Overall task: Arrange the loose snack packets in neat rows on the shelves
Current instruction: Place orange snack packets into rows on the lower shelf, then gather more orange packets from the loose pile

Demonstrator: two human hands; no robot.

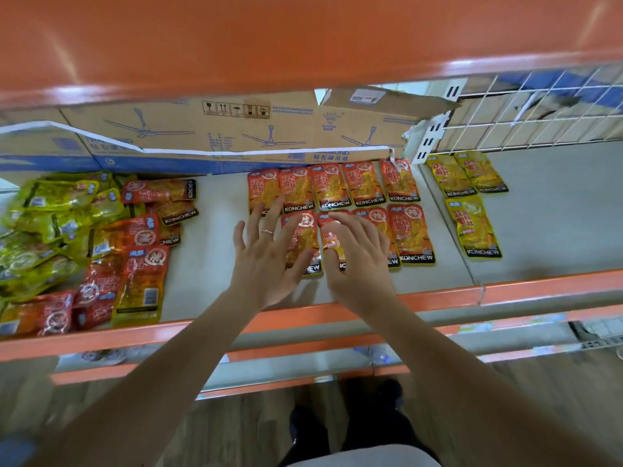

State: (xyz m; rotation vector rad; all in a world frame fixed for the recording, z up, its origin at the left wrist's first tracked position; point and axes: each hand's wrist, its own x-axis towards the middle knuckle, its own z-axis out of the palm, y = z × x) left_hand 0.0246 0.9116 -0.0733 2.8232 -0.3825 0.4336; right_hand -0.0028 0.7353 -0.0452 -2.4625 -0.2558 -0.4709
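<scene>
Red KONCHEW packets (364, 183) sit on the grey shelf deck (209, 257), mid-shelf, in two rows. The far row has five side by side, upright, edges touching or slightly overlapping. The near row (411, 234) has four, partly hidden under the hands.

Left hand (266, 261): palm down, fingers spread wide and straight. The fingers (293, 230) lie flat on the leftmost near-row packet and reach onto the left end of the far row. There's a ring on one finger. It grips nothing.

Right hand (357, 261): palm down, fingers loosely bent and close together. It lies on the second and third near-row packets, with the thumb tip down on the second. I see no clear pinch, just contact.

Loose heap (84, 237) at the left end of the shelf: green, yellow and red packets mixed, overlapping at all angles, some face down. It is well apart from the rows.

Three yellow packets (473, 227) lie on the next deck section to the right, two far and one near.

Cardboard box (219, 129) printed with ceiling-fan drawings lies along the back, just behind the far row; I cannot tell its contents. Wire mesh panel (539, 106) is at far right.
</scene>
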